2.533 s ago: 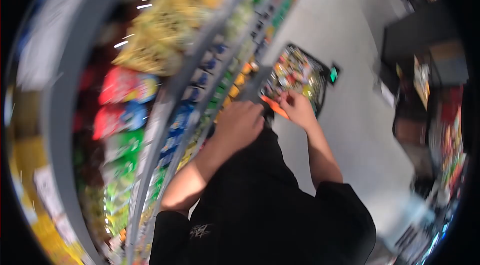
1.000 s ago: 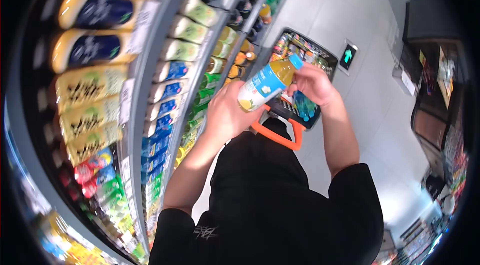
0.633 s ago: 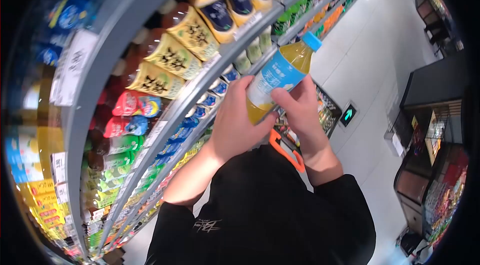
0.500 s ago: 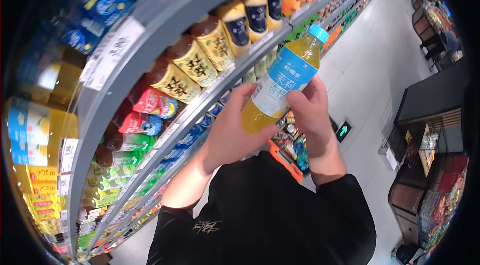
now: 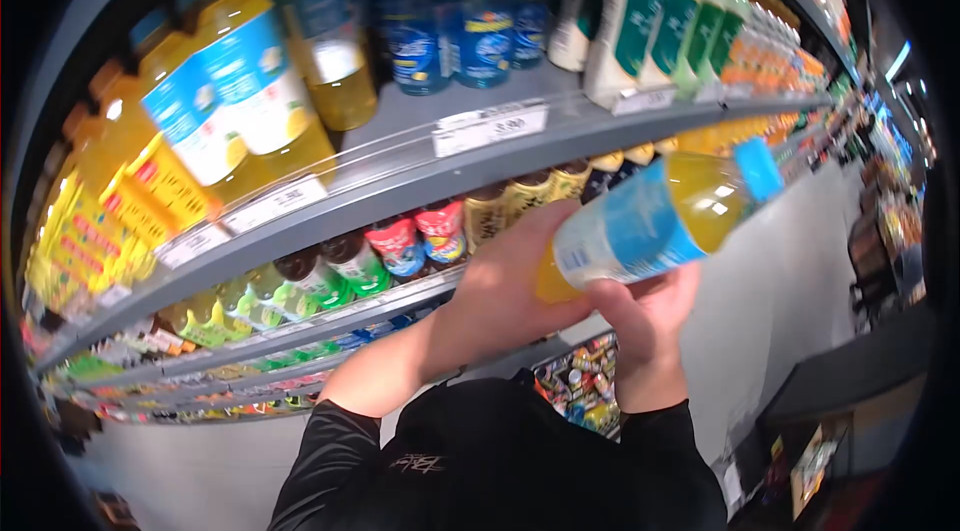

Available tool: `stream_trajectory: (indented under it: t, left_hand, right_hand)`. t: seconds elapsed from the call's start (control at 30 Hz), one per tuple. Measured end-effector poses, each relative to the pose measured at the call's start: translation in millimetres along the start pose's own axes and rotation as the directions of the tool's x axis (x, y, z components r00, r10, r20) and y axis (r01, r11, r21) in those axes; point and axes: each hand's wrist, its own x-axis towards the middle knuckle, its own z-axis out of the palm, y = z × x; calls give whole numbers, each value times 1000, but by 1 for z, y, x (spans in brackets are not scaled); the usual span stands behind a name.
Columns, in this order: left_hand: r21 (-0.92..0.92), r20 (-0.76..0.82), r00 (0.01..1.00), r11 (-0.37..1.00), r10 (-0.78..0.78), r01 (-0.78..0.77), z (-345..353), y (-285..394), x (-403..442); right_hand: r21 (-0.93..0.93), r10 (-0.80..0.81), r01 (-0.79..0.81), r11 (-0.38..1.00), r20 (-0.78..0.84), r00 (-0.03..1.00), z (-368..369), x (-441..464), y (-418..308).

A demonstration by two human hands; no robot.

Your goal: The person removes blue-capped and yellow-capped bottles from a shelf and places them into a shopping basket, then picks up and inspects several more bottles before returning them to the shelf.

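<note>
A bottle of yellow drink point(image 5: 640, 226) with a blue cap and a blue and white label lies tilted between my two hands, its cap toward the upper right. My left hand point(image 5: 510, 281) is wrapped round its lower end. From below, my right hand point(image 5: 650, 311) grips the middle, thumb against the label. Bottles with similar blue and white labels point(image 5: 245, 81) stand on the upper shelf at the left. Behind my forearms, a basket full of small colourful items point(image 5: 585, 381) is partly hidden.
A long grey shelf edge point(image 5: 390, 176) with price tags crosses the view. Blue-labelled bottles point(image 5: 485, 41) and white bottles with green labels point(image 5: 635, 31) stand on it. Lower shelves hold more drinks point(image 5: 400, 246). A dark display unit point(image 5: 850, 371) stands at the right.
The bottle has come up out of the basket area into both hands and now tilts further right. The view has turned toward the shelf, so the upper row shows more fully.
</note>
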Motion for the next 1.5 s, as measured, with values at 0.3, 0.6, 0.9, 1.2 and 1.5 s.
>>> stream_trajectory:
  t: [0.3,0.6,0.9,1.2,1.5]
  left_hand:
    - [640,-294,778,719,555,-272,-105,43,-8]
    - [946,-319,741,245,591,213,-191,78,-2]
    - [985,-172,825,87,539,149,-224,82,12]
    - [986,-109,805,-39,584,162,-222,83,23]
    - [949,-100,796,-184,597,257,-217,74,34]
  right_hand:
    - [-125,-662,670,732,104,742,67,95,-21]
    - [-230,-636,714,662,333,697,132,164,-5]
    - [-290,-255,402,869,435,864,149,168,2]
    - [-290,-143,322,901,503,852,156,176,12]
    - [-281,-162,357,891,537,828,157,173,13]
